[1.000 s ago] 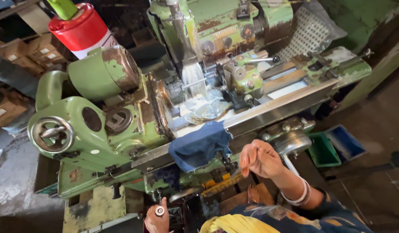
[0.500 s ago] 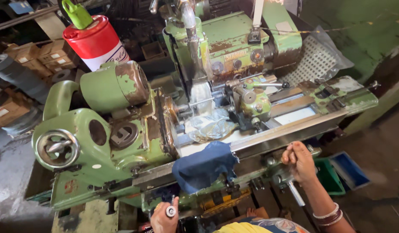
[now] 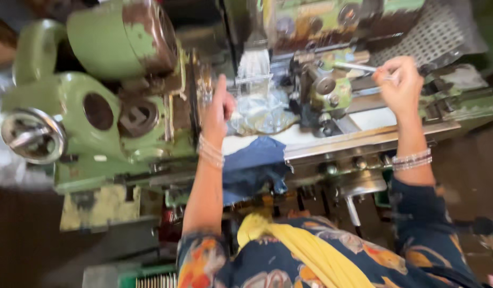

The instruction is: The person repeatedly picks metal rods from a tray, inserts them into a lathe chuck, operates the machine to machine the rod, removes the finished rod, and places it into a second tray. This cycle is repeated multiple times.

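I stand at a green grinding machine [image 3: 113,122]. My left hand [image 3: 217,109] reaches up to the middle of the machine, fingers together, beside the wet work area where clear liquid runs down [image 3: 254,69]; whether it holds anything is hidden by blur. My right hand [image 3: 401,85] is raised at the right end of the table, fingers pinched on a thin metal lever [image 3: 358,66] that sticks out from the small green tailstock [image 3: 324,88]. A blue cloth [image 3: 252,165] hangs over the machine's front edge between my arms.
A round handwheel [image 3: 30,136] sits at the machine's far left. A perforated metal guard [image 3: 428,32] stands at the back right. A metal handle [image 3: 353,205] hangs below the table front. My yellow scarf [image 3: 289,240] drapes over my chest.
Both hands rose from the controls under the table front. The left went up to the work area, the right to the lever at the tailstock. The camera moved closer.
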